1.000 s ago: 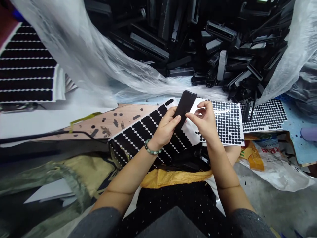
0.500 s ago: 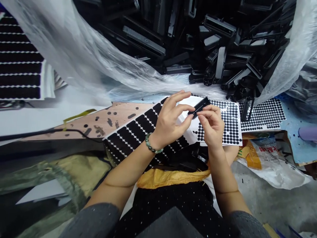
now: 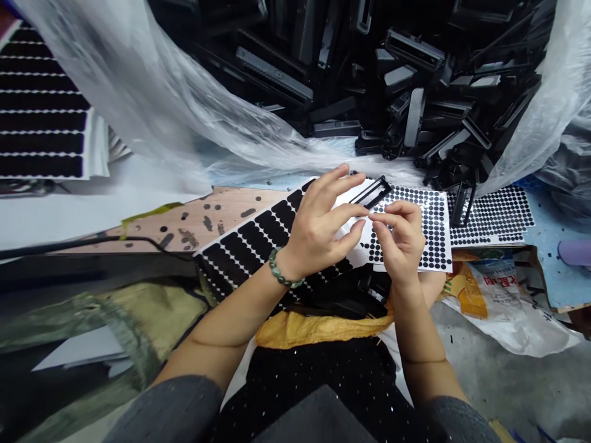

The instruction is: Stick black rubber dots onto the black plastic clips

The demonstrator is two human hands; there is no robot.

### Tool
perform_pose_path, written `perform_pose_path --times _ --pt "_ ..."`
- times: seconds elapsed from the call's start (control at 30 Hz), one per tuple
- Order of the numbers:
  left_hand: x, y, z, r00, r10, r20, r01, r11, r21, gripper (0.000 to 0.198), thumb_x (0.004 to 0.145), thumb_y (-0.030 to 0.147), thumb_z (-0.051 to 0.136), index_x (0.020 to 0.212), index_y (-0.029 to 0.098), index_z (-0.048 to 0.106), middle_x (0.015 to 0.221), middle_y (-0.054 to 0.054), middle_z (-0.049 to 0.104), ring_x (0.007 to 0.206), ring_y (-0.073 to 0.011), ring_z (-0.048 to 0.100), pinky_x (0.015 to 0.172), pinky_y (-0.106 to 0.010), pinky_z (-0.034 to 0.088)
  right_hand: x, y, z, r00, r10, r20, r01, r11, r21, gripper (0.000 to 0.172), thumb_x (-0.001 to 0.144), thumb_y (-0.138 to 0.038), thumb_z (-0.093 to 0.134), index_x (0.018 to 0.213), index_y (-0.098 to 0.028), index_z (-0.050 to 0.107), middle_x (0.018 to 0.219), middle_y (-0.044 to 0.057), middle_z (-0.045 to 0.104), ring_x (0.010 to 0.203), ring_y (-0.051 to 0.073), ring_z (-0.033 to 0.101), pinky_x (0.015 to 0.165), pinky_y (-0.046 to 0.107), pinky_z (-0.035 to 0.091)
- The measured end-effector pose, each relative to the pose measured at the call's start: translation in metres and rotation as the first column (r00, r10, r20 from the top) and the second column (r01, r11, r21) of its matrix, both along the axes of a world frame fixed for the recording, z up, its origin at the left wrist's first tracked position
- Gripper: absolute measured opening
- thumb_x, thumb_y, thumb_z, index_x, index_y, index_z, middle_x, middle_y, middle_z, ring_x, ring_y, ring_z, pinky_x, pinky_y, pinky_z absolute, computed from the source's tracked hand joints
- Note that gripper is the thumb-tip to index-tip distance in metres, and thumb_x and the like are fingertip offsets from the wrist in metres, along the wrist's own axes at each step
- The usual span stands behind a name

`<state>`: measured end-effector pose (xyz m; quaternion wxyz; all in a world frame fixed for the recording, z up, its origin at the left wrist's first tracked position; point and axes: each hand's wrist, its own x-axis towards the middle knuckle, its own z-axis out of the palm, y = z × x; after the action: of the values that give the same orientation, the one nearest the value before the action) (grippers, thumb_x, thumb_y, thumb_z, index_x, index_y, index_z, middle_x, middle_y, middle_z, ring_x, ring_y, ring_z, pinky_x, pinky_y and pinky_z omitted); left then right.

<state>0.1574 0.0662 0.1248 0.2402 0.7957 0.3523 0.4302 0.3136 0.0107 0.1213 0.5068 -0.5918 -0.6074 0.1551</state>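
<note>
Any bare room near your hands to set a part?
The spotted wood board left of the black-pad sheet has room; so does the concrete floor beyond the plastic bag. Crowded: the heap of black parts and the sheets under your left hand and right hand.

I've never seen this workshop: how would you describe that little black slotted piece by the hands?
Below the big heap of black plastic parts, find the left hand. Just past its fingertips lies a slim black slotted frame, over a sheet of round black stickers. Unlike its heaped neighbours, it sits alone there.
</note>
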Motion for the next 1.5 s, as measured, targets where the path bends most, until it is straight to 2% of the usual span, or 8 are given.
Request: perform_pose_path --times 0.43,0.63,0.8,1.0,1.07,1.2,1.37,1.5 --pt "0.009 -0.001 -0.010 1.000 -0.010 -0.028 0.011 0.999 0.040 0.008 0.087 0.027 0.057 0.084 0.026 0.064 0.129 -0.001 0.067 0.137 -0.0273 0.049 0.122 -0.053 0.023 -0.003 -0.005 0.003 0.997 0.041 0.069 -0.044 0.998 0.034 0.020 0.092 -0.028 0.055 0.098 -0.030 0.074 0.091 0.003 0.053 0.089 0.019 0.056 0.082 0.041 0.052" --pt "0.011 0.003 -0.019 0.997 0.071 -0.018 -0.067 0.986 0.151 0.011 0.088 0.025 0.052 0.081 0.024 0.060 0.128 -0.003 0.068 0.132 -0.0255 0.054 0.120 -0.049 0.030 -0.005 -0.010 0.002 0.943 0.080 0.323 -0.132 0.981 0.145 0.035 0.093 -0.019 0.052 0.124 -0.026 0.065 0.098 0.006 0.055 0.090 0.019 0.058 0.077 0.038 0.055" --pt "0.000 0.011 -0.026 0.989 0.143 0.024 -0.145 0.982 0.121 0.013 0.092 0.022 0.048 0.087 0.022 0.061 0.131 -0.009 0.064 0.134 -0.0273 0.053 0.116 -0.049 0.038 0.003 -0.010 0.002 0.840 0.037 0.541 -0.236 0.923 0.304 0.051 0.089 -0.010 0.056 0.138 -0.026 0.053 0.106 0.007 0.058 0.083 0.017 0.056 0.072 0.034 0.054" --pt "-0.013 0.004 -0.021 0.999 0.025 0.034 -0.025 1.000 0.005 0.008 0.093 0.022 0.052 0.098 0.020 0.058 0.134 -0.010 0.059 0.125 -0.0233 0.059 0.105 -0.043 0.051 0.019 -0.008 0.001 0.769 0.058 0.637 -0.305 0.908 0.286 0.053 0.089 -0.010 0.057 0.140 -0.024 0.051 0.111 0.009 0.064 0.086 0.019 0.061 0.073 0.036 0.053" --pt "-0.014 0.001 -0.018 0.998 0.018 0.057 -0.017 1.000 -0.022 0.021 0.089 0.022 0.058 0.110 0.021 0.054 0.139 -0.012 0.055 0.125 -0.0244 0.058 0.103 -0.043 0.052 0.021 -0.008 0.000 0.754 0.064 0.654 -0.304 0.916 0.261 0.049 0.091 -0.011 0.054 0.137 -0.026 0.053 0.112 0.008 0.067 0.088 0.020 0.063 0.074 0.038 0.053" --pt "-0.014 0.003 -0.010 1.000 -0.001 0.017 0.002 0.998 -0.065 0.014 0.091 0.020 0.054 0.104 0.021 0.058 0.125 -0.009 0.065 0.119 -0.0225 0.061 0.100 -0.041 0.052 0.023 -0.011 0.001 0.764 0.050 0.643 -0.308 0.904 0.296 0.044 0.091 -0.008 0.052 0.132 -0.024 0.055 0.105 0.007 0.071 0.085 0.019 0.065 0.069 0.035 0.052" --pt "0.011 0.017 -0.012 0.993 -0.048 -0.110 0.030 0.987 -0.158 0.013 0.092 0.020 0.051 0.102 0.018 0.059 0.107 -0.008 0.070 0.100 -0.0198 0.066 0.087 -0.034 0.055 0.028 -0.016 0.002 0.825 0.049 0.563 -0.233 0.937 0.260 0.045 0.091 -0.007 0.051 0.131 -0.026 0.058 0.104 0.007 0.072 0.089 0.020 0.068 0.074 0.037 0.057" --pt "0.058 0.033 -0.026 0.926 -0.109 -0.361 0.000 0.958 -0.288 0.015 0.085 0.023 0.063 0.096 0.014 0.061 0.112 -0.016 0.068 0.107 -0.0307 0.063 0.089 -0.044 0.053 0.033 -0.017 0.000 0.885 0.006 0.466 -0.137 0.959 0.247 0.046 0.092 -0.010 0.049 0.134 -0.027 0.057 0.117 0.009 0.069 0.103 0.023 0.069 0.083 0.039 0.060"
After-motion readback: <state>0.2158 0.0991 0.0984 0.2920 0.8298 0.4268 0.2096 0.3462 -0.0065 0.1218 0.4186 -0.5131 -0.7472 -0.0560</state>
